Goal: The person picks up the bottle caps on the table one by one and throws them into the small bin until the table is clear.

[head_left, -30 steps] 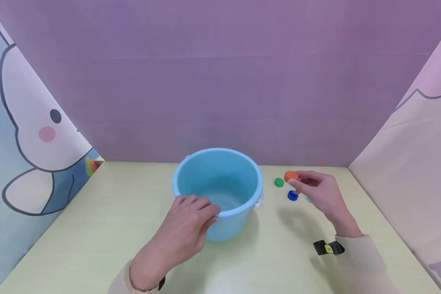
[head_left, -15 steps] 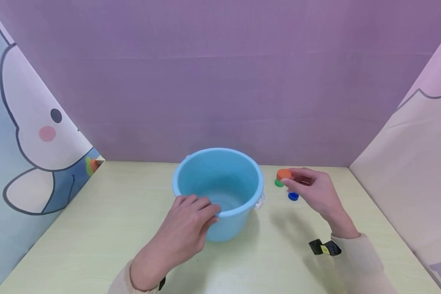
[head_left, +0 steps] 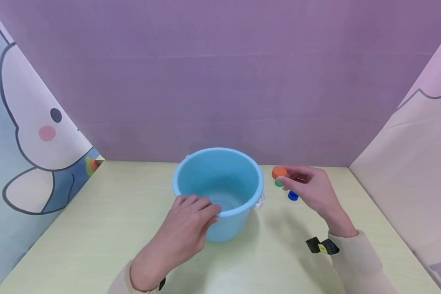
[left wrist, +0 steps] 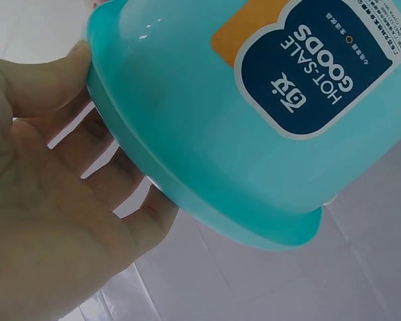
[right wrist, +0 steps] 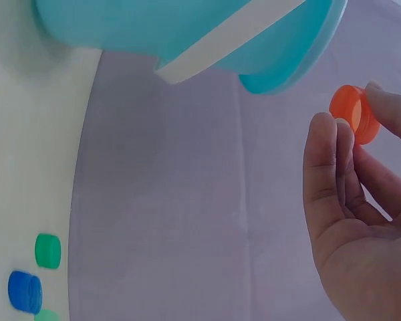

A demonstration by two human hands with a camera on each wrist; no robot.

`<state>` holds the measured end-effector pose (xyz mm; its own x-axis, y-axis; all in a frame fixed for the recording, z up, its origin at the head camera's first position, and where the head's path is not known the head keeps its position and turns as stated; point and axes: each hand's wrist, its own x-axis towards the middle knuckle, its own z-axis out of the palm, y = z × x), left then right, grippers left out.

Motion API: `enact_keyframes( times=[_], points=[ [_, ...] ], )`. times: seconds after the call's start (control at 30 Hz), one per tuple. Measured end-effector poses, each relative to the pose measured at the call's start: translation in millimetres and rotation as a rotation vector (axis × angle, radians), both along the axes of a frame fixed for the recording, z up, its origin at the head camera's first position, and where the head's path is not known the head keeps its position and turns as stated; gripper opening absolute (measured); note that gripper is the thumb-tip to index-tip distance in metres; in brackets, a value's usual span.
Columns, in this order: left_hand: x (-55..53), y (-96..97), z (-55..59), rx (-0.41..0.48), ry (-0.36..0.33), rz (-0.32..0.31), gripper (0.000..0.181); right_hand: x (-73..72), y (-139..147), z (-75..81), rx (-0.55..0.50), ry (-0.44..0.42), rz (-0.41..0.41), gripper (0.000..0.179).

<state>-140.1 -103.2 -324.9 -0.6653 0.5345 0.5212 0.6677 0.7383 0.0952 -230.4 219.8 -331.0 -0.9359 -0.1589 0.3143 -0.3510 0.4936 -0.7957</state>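
My left hand [head_left: 185,226] grips the near rim of a light-blue plastic bucket [head_left: 228,228], its fingers over the edge and its thumb on the outer side. In the left wrist view a dark-blue and orange label [left wrist: 311,67] shows on the bucket's wall. The visible part of the inside holds nothing. Right of the bucket, my right hand [head_left: 312,185] pinches an orange bottle cap [head_left: 279,172] between thumb and fingertips, above the table. A green cap [head_left: 278,184], partly hidden behind that hand's cap in the head view, and a blue cap [head_left: 293,196] lie on the table below.
A pale-green cap [right wrist: 47,315] shows at the lower edge of the right wrist view. The bucket's white handle [right wrist: 227,40] hangs on its right side. A purple cloth [head_left: 220,81] stands behind the light wooden table [head_left: 95,228], with printed cloths at both sides.
My right hand has moved left with the orange cap, toward the bucket and slightly higher in view. The left hand and the bucket have stayed in place.
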Motion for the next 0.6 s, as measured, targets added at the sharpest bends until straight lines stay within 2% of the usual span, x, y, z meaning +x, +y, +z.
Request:
enact_keyframes(
  times=[0.6],
  points=[
    [-0.2,-0.8,-0.4,-0.013,0.036,-0.009,0.021,0.7,-17,13.5,-0.073,-0.019,0.071,0.036]
  ],
)
